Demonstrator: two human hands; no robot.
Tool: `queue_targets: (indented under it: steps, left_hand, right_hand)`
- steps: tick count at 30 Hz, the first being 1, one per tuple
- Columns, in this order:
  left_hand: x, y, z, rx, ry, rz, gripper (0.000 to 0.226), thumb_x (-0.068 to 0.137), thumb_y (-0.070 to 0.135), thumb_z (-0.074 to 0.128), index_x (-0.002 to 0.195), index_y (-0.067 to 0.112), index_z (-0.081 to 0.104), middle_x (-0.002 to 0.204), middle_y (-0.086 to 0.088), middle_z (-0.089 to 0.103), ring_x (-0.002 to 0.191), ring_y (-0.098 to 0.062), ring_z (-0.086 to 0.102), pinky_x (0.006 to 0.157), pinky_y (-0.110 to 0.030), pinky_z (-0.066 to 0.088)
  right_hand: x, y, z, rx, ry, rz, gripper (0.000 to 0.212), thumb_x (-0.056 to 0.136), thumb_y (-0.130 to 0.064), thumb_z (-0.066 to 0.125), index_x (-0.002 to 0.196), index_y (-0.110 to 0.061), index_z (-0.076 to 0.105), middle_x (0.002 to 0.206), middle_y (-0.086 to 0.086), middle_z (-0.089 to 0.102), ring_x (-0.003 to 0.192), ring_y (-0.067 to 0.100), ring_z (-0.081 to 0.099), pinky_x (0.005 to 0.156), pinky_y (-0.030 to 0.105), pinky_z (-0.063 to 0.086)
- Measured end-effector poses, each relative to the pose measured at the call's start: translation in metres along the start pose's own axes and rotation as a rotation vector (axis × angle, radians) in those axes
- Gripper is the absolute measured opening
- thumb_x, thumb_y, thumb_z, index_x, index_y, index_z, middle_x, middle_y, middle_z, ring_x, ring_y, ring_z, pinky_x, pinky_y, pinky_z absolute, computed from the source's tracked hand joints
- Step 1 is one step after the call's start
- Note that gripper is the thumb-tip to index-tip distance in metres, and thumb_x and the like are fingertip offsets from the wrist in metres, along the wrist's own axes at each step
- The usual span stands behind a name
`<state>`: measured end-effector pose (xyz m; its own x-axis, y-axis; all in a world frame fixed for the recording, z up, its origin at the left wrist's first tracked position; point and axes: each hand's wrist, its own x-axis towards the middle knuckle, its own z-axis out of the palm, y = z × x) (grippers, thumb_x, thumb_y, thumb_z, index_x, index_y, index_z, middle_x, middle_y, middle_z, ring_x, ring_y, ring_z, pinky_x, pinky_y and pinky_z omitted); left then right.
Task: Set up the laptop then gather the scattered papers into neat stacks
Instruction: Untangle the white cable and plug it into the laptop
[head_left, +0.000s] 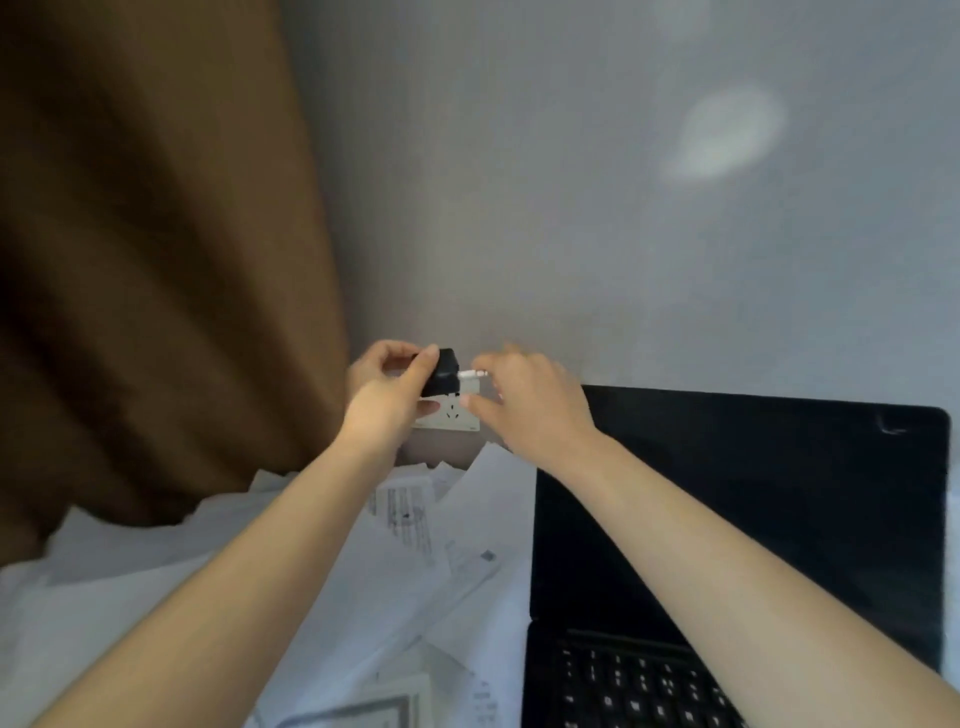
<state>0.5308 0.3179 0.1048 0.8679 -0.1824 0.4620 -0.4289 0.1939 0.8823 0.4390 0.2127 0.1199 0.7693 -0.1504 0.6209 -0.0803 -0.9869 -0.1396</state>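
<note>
The laptop (753, 519) is sitting open with a dark screen at the lower right, and scattered papers (415, 545) are lying just beside it. Beyond them, the left hand (387, 395) is gripping a black adapter (444, 371) at the white wall socket (452, 415). The right hand (535, 405) is pinching a white connector (471, 373) at the adapter's side.
</note>
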Motion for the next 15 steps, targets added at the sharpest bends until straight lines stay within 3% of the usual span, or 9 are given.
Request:
queue_targets:
  steps: [4, 8, 12, 15]
  left_hand:
    - [0.005, -0.02, -0.021, -0.027, 0.01, -0.105, 0.01, 0.088, 0.015, 0.064, 0.083, 0.007, 0.059, 0.085, -0.007, 0.058, 0.072, -0.013, 0.058, 0.051, -0.015, 0.053]
    - [0.008, -0.042, -0.042, -0.068, -0.01, -0.185, 0.014, 0.092, 0.014, 0.059, 0.097, 0.002, 0.065, 0.091, -0.008, 0.065, 0.088, -0.017, 0.063, 0.059, -0.015, 0.055]
    - [0.015, -0.063, -0.053, -0.091, -0.114, -0.211, 0.021, 0.095, 0.006, 0.051, 0.113, 0.01, 0.061, 0.103, -0.008, 0.066, 0.096, -0.021, 0.066, 0.069, -0.016, 0.056]
    - [0.02, -0.083, -0.052, -0.065, -0.167, -0.18, 0.031, 0.09, -0.003, 0.054, 0.118, 0.01, 0.057, 0.095, 0.0, 0.064, 0.088, -0.018, 0.064, 0.071, -0.017, 0.054]
  right_hand:
    - [0.013, -0.016, 0.027, -0.022, 0.018, -0.102, 0.044, 0.089, -0.037, 0.06, 0.128, -0.019, 0.049, 0.121, 0.004, 0.053, 0.112, 0.025, 0.049, 0.086, 0.037, 0.045]
    - [0.016, -0.024, 0.062, 0.153, -0.074, -0.05, 0.04, 0.093, -0.029, 0.055, 0.131, -0.019, 0.048, 0.105, 0.008, 0.065, 0.098, 0.03, 0.059, 0.077, 0.035, 0.047]
    - [0.023, -0.019, 0.096, 0.489, -0.023, 0.145, 0.033, 0.096, -0.015, 0.051, 0.128, -0.011, 0.054, 0.088, 0.008, 0.058, 0.082, 0.022, 0.054, 0.067, 0.023, 0.035]
    - [0.034, -0.013, 0.123, 0.748, -0.068, 0.371, 0.023, 0.095, -0.011, 0.05, 0.115, -0.003, 0.061, 0.072, 0.005, 0.053, 0.069, 0.022, 0.052, 0.071, 0.037, 0.05]
